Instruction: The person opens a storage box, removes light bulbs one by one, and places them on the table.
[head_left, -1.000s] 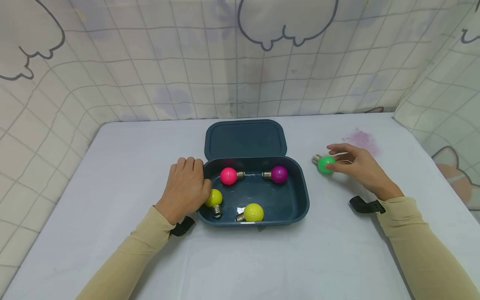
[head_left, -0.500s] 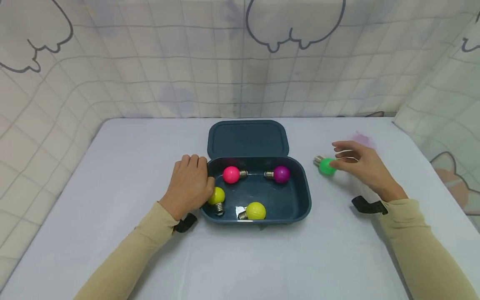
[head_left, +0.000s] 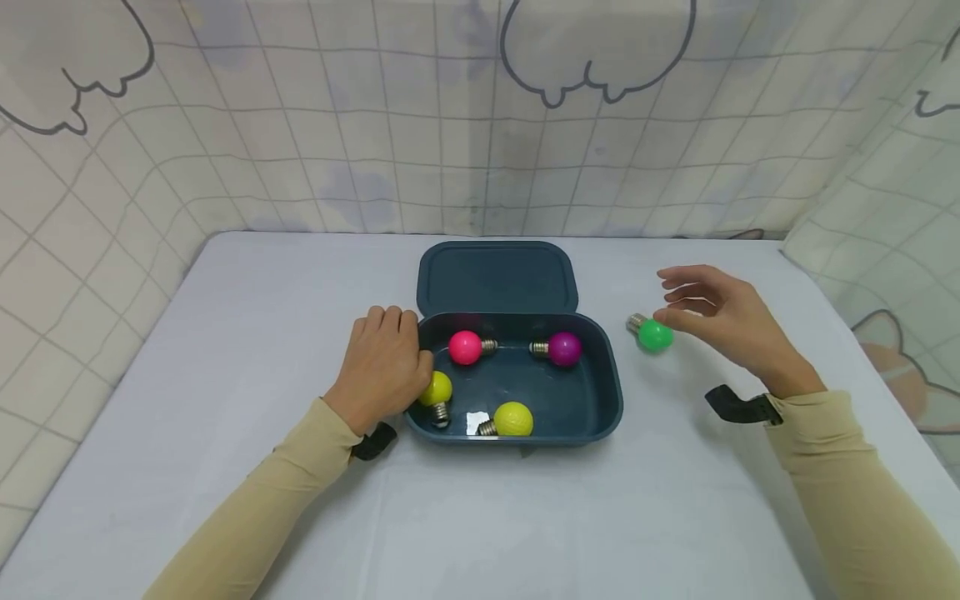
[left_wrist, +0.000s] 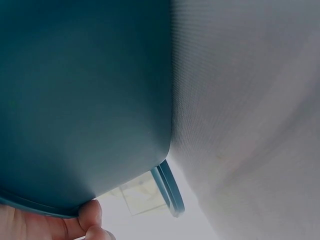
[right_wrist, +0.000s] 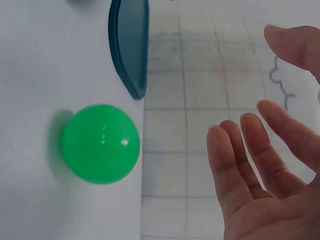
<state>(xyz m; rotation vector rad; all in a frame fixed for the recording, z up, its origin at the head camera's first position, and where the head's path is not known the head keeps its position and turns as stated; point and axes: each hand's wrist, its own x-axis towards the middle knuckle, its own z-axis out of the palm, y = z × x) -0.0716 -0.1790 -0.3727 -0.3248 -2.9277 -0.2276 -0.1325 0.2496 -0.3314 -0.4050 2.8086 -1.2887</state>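
Observation:
My left hand (head_left: 381,367) grips the left rim of a dark blue box (head_left: 570,407); in the left wrist view, its fingers (left_wrist: 90,215) curl over the rim. Inside lie a pink light bulb (head_left: 465,347), a purple bulb (head_left: 564,349), a yellow bulb (head_left: 437,389) at the left wall and another yellow bulb (head_left: 513,419) near the front. A green bulb (head_left: 656,336) rests on the table right of the box. Just above and right of it is my right hand (head_left: 720,317), fingers apart and holding nothing. A gap separates them in the right wrist view.
The dark blue lid (head_left: 498,277) lies flat behind the box, close against its back rim. A white cloth covers the table (head_left: 495,525). Grid-patterned curtains (head_left: 420,133) hang along the back and sides.
My right hand has let go of the green bulb and risen away from it; the bulb stays on the table. The left hand keeps its grip on the box. The head view has shifted slightly.

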